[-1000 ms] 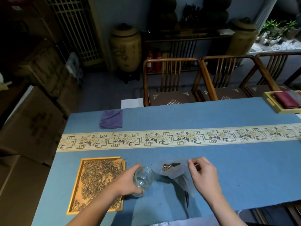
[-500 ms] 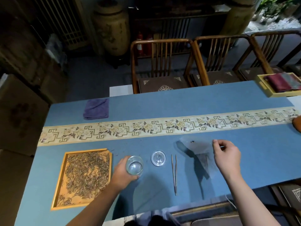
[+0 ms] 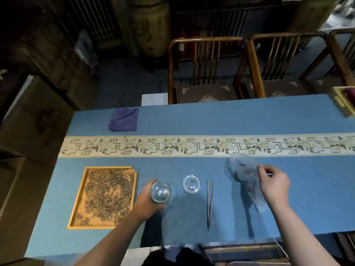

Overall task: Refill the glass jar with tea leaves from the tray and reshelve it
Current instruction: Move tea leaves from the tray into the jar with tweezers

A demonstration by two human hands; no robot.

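Dim room, grey floor (image 3: 123, 81). Wooden chairs (image 3: 207, 70) stand at twelve and one o'clock behind the blue table (image 3: 230, 116). A big urn (image 3: 151, 25) and lattice screen (image 3: 96, 18) sit at eleven.

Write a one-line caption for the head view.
Left hand holds glass jar beside tea tray; right hand grips plastic bag.

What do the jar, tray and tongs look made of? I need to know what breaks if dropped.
Jar: clear glass, see-through and glinting. Tray: likely wood or bamboo, matte yellow rim. Tongs: two thin dark-brown strips, probably bamboo or wood; too small to be sure.
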